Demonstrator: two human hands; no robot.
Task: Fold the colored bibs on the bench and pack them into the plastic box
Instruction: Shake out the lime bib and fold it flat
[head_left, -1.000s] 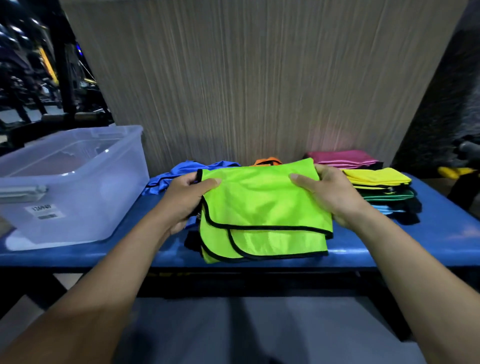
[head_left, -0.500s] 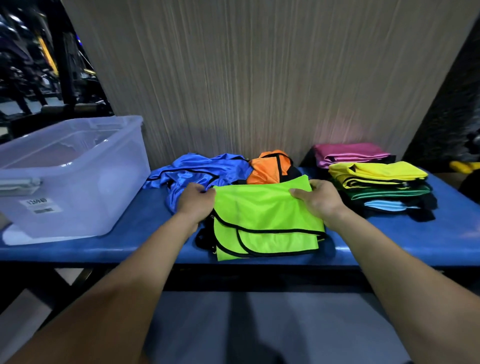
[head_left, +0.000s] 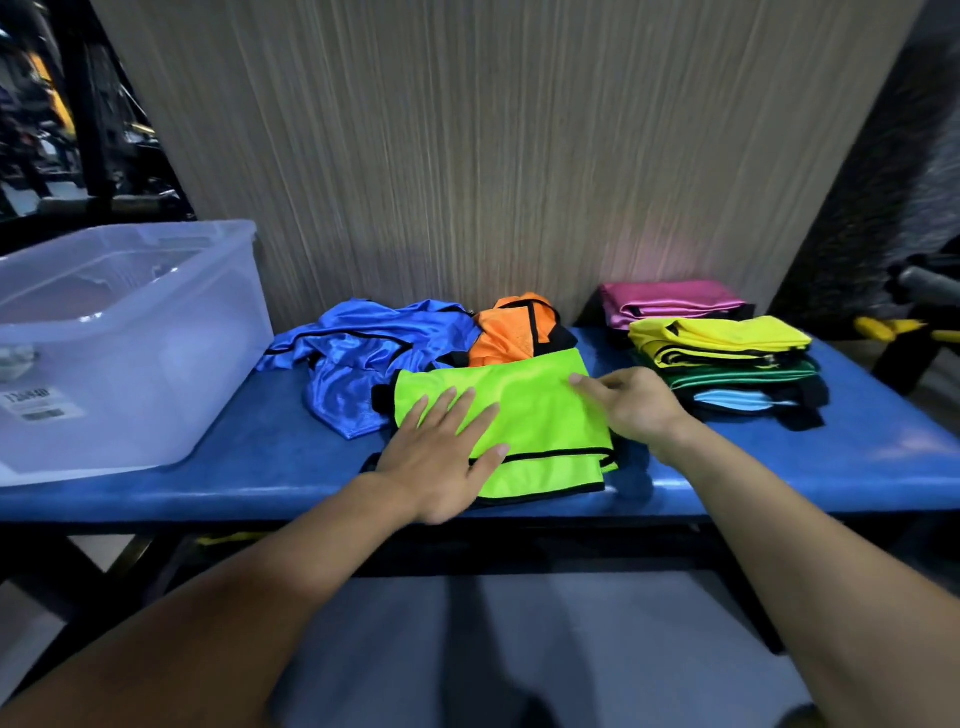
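Sticker (head_left: 37, 405) on plastic box (head_left: 156, 364) wall: I see digits and a barcode, too blurred for me to read.
Other text near the box: none I can read.

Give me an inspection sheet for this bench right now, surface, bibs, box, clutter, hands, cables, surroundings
Surface: blue padded bench, bare at the front left.
Job's things: lime green bib folded at the front edge; blue bib and orange bib crumpled behind it; folded stack at right, pink bib behind it; plastic box at left, contents unclear.
Clutter: nothing seen.
Grippers: left hand flat on the lime green bib; right hand fingers on its right side.
Cables: nothing seen.
Surroundings: wood-grain panel behind; dim gym equipment at both sides.
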